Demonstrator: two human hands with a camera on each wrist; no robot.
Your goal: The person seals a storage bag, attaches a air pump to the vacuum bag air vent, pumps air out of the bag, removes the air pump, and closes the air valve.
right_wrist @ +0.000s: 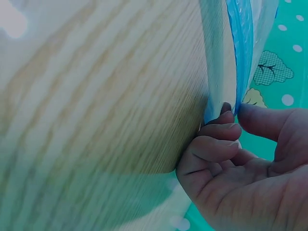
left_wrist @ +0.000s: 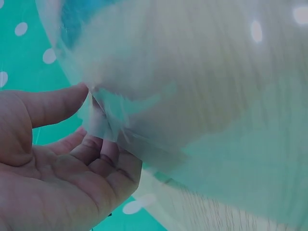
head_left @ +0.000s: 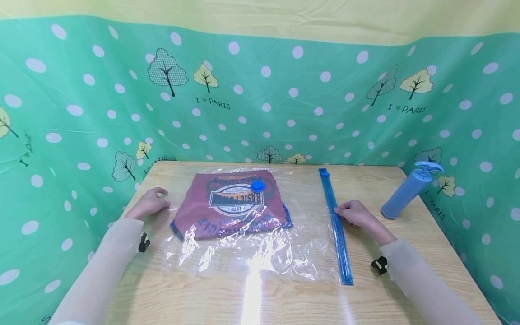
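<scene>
A clear plastic vacuum storage bag (head_left: 304, 255) lies flat on the table, with a folded dark red printed T-shirt (head_left: 188, 205) inside it. A round blue valve cap (head_left: 257, 186) sits over the shirt's print. At the bag's left edge, my left hand (head_left: 148, 204) pinches the thin film; the left wrist view shows the film (left_wrist: 108, 118) between thumb and fingers. On the other side, thumb and fingers of my right hand (head_left: 356, 213) grip the blue zip strip (head_left: 338, 230) about midway along. The right wrist view shows this strip (right_wrist: 242, 36) rising from the fingertips.
A blue hand pump (head_left: 406, 194) stands tilted in view at the table's right side, beyond the right hand. The wooden table (head_left: 203, 298) is enclosed by a green dotted curtain (head_left: 284, 113) at the back and sides.
</scene>
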